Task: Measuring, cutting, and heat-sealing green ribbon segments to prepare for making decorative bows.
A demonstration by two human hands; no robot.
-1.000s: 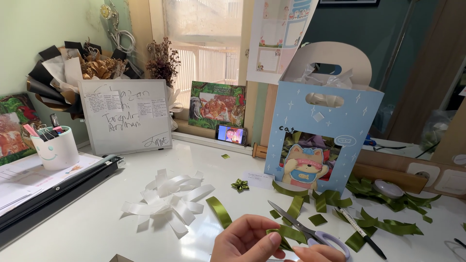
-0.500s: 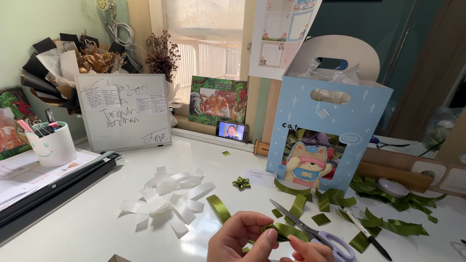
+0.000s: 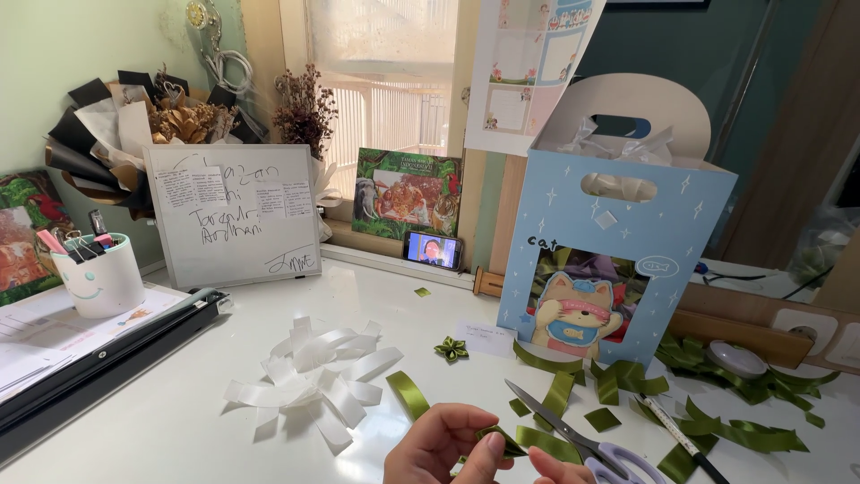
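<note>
Head view: left hand (image 3: 445, 445) pinches small folded green ribbon piece (image 3: 502, 439) at bottom edge, above white desk (image 3: 179, 421). Right hand (image 3: 557, 467) mostly cropped, fingertip touching ribbon; grip cannot tell. Scissors (image 3: 573, 437) lie just beside. Advice: keep fold pinched tight, edges aligned.

**Home craft desk by a window**

A craft corner in a home, w/ a white desk (image 3: 179, 421) set against a bright window (image 3: 381, 99). At 10 o'clock: a small whiteboard (image 3: 233, 215), a dried bouquet (image 3: 170, 121) and a white pen cup (image 3: 97, 273). At 9 o'clock: a black paper trimmer (image 3: 98, 358). At 2 o'clock: a pale blue gift bag (image 3: 609, 242) w/ a cartoon cat. Centre: white ribbon loops (image 3: 313, 381); at 4 o'clock, green ribbon scraps (image 3: 717, 430) and scissors (image 3: 582, 444). An animal postcard (image 3: 405, 193) and a phone (image 3: 433, 250) lean on the sill at 12.
</note>
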